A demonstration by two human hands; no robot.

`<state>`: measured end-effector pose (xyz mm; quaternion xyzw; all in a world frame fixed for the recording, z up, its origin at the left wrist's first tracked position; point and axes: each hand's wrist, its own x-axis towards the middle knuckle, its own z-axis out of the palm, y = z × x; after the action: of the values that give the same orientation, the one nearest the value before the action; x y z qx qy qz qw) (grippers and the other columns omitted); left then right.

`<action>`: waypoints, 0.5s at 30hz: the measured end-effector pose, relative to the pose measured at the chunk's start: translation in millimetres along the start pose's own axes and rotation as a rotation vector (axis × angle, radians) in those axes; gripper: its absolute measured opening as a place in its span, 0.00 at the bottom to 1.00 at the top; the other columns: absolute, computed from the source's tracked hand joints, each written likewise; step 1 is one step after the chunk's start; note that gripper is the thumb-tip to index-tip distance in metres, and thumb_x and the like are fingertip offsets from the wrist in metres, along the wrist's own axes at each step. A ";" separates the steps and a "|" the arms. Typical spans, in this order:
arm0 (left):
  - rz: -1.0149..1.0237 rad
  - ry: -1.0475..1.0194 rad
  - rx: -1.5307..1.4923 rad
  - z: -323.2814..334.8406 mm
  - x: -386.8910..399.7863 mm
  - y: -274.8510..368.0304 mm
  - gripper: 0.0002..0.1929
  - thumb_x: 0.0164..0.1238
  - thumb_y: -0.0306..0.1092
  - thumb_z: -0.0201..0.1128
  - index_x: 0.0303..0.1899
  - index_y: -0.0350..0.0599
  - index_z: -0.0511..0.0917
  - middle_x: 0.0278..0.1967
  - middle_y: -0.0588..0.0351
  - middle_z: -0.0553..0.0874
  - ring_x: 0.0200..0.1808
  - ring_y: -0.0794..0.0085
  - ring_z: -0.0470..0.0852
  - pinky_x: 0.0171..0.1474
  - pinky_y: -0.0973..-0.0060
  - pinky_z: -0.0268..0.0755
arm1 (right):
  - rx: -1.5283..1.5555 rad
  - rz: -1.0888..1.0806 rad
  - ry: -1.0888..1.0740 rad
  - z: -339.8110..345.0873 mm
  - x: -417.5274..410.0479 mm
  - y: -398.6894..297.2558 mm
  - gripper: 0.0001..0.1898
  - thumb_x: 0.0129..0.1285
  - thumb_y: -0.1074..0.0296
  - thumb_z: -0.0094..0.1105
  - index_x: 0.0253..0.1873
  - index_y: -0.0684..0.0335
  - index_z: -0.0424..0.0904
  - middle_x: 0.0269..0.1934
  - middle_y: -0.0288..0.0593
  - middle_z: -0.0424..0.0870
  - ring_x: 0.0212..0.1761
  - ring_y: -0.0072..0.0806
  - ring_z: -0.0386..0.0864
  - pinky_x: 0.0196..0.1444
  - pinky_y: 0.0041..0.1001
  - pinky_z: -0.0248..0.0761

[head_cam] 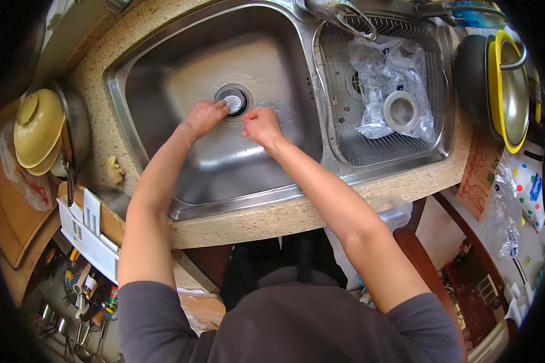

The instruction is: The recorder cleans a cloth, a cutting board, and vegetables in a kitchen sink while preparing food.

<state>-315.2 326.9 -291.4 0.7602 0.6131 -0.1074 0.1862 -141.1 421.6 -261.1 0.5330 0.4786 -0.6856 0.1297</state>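
Both my hands are down in the large stainless steel sink basin (236,50), on either side of the drain opening (248,96). My left hand (206,117) has its fingertips at the edge of a round, white-centred drain piece (233,102) in the opening; whether they grip it is hidden. On the right, just below the drain, my right hand (262,128) has its fingers bent together; I cannot tell if something small is between them. A metal sink strainer (400,111) lies on a crumpled clear plastic bag (372,86) in the smaller basin.
A wire rack (338,113) lines the small basin, with the faucet (345,13) above. A yellow-rimmed sieve (499,90) and a dark pan (472,86) stand at the right. Left are yellow bowls (38,131), ginger (114,170) and white graters (88,240).
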 end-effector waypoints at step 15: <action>-0.161 0.095 -0.338 -8.1 -11.3 9.9 0.05 0.60 0.28 0.54 0.37 0.45 0.76 0.39 0.52 0.80 0.41 0.57 0.82 0.43 0.60 0.76 | -0.679 -0.725 0.249 16.4 38.3 11.7 0.05 0.57 0.73 0.57 0.38 0.56 0.79 0.36 0.47 0.80 0.40 0.49 0.80 0.41 0.44 0.73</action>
<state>-308.6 318.4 -278.2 0.6709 0.6893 0.0186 0.2729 -158.3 415.3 -300.3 0.3381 0.8402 -0.4238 -0.0084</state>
